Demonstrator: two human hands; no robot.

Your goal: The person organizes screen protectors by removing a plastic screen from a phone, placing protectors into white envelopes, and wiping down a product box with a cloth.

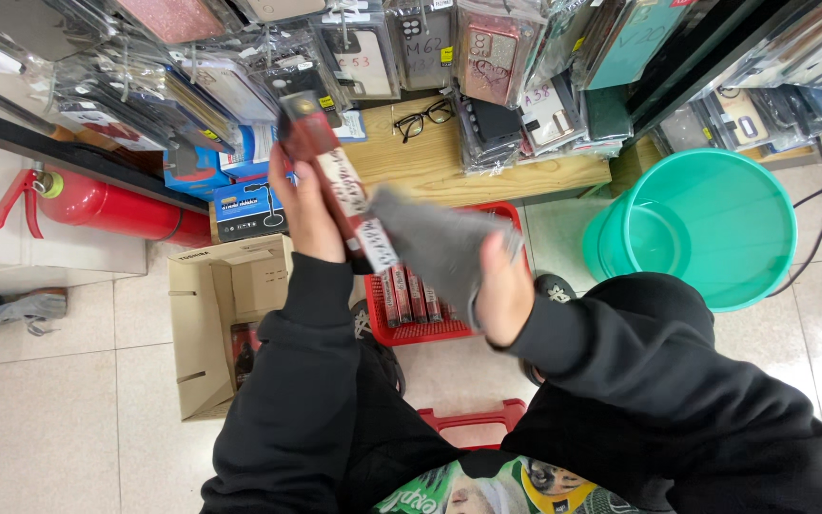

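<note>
Left hand [304, 205] is clamped around a long packaged case [340, 181], held over the red basket [430, 330]; its long axis runs diagonally, top end up-left toward the hanging cases [487, 57]. Right hand [501, 290] grips a grey cloth [430, 243] against its lower end. Tiled floor [49, 400] below, cardboard box [225, 319] left, green bucket [706, 224] right.

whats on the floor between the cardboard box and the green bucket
In the head view, a red basket of slim packaged items sits between the cardboard box and the green bucket, partly hidden by the person's arms.
</note>
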